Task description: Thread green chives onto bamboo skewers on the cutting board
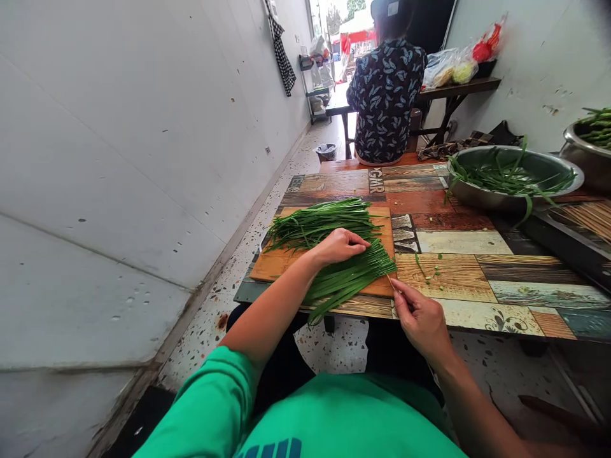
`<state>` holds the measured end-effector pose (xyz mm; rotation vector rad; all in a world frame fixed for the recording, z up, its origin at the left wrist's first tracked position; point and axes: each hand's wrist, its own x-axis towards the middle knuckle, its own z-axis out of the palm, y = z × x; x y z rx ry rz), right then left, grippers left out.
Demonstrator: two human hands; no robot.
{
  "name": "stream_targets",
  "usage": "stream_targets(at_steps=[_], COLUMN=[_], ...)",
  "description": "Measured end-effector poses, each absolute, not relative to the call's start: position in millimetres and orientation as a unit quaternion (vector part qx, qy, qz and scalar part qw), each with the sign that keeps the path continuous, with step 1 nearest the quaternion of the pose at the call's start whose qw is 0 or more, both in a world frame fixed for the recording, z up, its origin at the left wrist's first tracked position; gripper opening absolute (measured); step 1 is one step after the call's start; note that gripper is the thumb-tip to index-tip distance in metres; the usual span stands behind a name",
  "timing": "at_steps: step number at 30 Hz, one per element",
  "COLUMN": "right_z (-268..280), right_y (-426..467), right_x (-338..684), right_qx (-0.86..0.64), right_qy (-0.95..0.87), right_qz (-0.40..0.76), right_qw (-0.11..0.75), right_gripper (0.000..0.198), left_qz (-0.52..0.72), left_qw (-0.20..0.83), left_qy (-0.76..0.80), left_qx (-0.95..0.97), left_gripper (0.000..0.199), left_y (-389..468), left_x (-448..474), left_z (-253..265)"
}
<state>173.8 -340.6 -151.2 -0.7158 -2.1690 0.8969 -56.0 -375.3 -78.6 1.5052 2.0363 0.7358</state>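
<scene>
Surface (463, 242): patchwork of wood-plank prints, some lettered. Directly on it: wooden board (267, 266) toward the left; small green scraps (420, 264) just right of it; wide metal bowl (482, 196) farther right; long black tray (566, 251) near the bowl.

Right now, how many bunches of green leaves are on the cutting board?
2: one bunch across the back of the cutting board, the other bunch at the front beneath the left hand, overhanging the near edge. Overlapping leaves could hide more.
</scene>
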Motion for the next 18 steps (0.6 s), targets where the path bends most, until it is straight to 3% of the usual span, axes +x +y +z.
stream_targets(at_steps=[6, 10, 18], right_z=[-151.8, -151.3, -150.5], right_y=[-340.4, -340.6, -339.8], right_x=[173.5, 174.1, 173.3], right_qx=[-0.275, -0.274, -0.276], right_qy=[-0.832, -0.831, -0.830], right_qz=[0.347, 0.349, 0.343], right_qw=[0.335, 0.337, 0.343], right_gripper=[0.032, 0.032, 0.032], left_qz=[0.197, 0.132, 0.136], left_qw=[0.055, 0.019, -0.002], left_qy=[0.821, 0.827, 0.827], left_qx=[0.533, 0.546, 0.546], left_gripper=[0.019, 0.012, 0.011], left_y=[-367.6, -363.2, -355.9], left_x=[-57.9, -55.4, -54.6], left_z=[-73.9, -81.0, -90.4])
